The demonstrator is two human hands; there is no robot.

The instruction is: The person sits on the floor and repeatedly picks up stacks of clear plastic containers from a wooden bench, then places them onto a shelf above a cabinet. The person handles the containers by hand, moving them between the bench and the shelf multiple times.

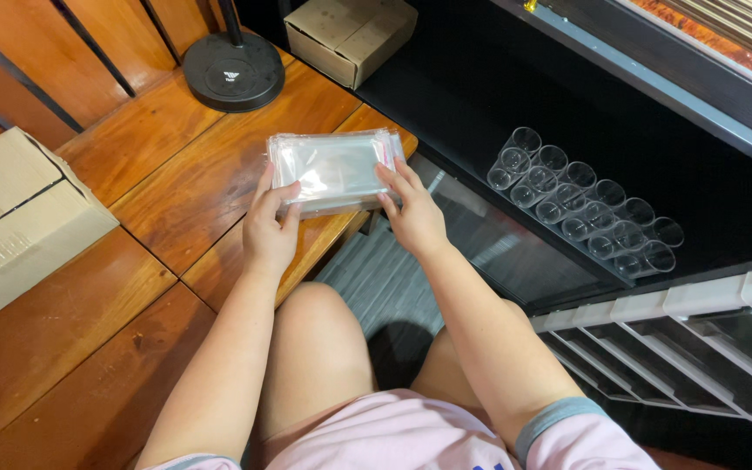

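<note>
While our left hand (269,228) and right hand (412,213) pinch the stack of clear bags (334,171) by its edges, we risk slippery sleeves sliding out and fanning across the wooden bench (176,174).

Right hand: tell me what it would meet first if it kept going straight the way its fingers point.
The right hand points up and away, fingers already on the stack of clear plastic bags. So it would meet that stack at once; past it lies the wooden table, probably then the cardboard box.
</note>
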